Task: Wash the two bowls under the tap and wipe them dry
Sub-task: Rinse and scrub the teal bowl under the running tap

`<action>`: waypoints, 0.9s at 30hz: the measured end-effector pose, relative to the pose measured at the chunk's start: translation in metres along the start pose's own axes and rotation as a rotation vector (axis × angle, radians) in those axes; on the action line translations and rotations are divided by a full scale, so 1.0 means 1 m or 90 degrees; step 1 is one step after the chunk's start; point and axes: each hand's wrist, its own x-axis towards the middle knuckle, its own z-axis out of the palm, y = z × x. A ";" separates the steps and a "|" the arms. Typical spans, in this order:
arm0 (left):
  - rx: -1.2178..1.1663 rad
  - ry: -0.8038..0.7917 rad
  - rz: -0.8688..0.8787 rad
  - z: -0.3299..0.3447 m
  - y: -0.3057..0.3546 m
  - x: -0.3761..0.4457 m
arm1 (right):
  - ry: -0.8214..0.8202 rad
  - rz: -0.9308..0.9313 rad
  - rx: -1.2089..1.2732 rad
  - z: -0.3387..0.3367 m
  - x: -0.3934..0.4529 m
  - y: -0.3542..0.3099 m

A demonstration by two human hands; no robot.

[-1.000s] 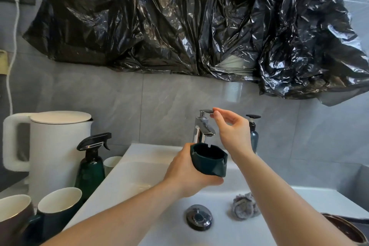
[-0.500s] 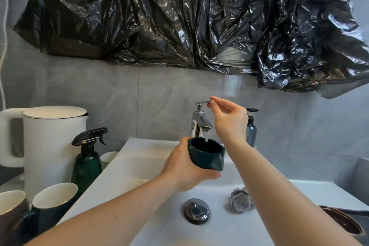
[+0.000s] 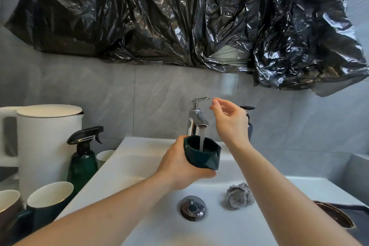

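Task looked barely begun: the left hand gripped the small dark green faceted ceramic bowl, fingers wrapped round its near side and thumb underneath, and held it upright over the white rectangular ceramic sink, right under the spout of the chrome lever tap. A thin stream of water ran from the spout straight into the bowl, so rinsing of bowl no. 1 was only starting, in my judgement; no scrubbing or wiping yet. The crumpled grey wash cloth lay untouched in the basin, just right of the round chrome drain plug, well apart from both hands. A second bowl was not clearly seen; the brown glossy dish rim at the right edge of the sink might be it, can't tell. So left to do: finish bowl 1, wash bowl 2, dry both w/ the cloth. The right hand hung just right of the tap's raised lever, fingers loosely curved, thumb and forefinger apart, holding nothing and not touching the lever. Vs 0.5 s earlier: then the right hand pinched the lever tip and water was only just showing at the spout; now the lever was released, hand drawn slightly away, and the flow reached the bowl, which sat in about the same spot under the tap
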 end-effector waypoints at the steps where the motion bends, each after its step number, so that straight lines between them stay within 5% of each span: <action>1: 0.001 0.001 0.001 0.000 0.001 -0.001 | -0.002 -0.002 -0.026 -0.005 -0.005 0.003; 6: 0.024 0.008 0.014 -0.001 0.007 -0.008 | -0.083 0.120 -0.143 -0.026 -0.021 0.028; 13: 0.027 0.005 0.018 0.000 0.006 -0.010 | -0.363 0.316 -0.174 -0.037 -0.051 0.031; 27: -0.171 -0.132 -0.050 -0.005 -0.001 -0.004 | -0.314 0.309 -0.120 -0.034 -0.060 0.041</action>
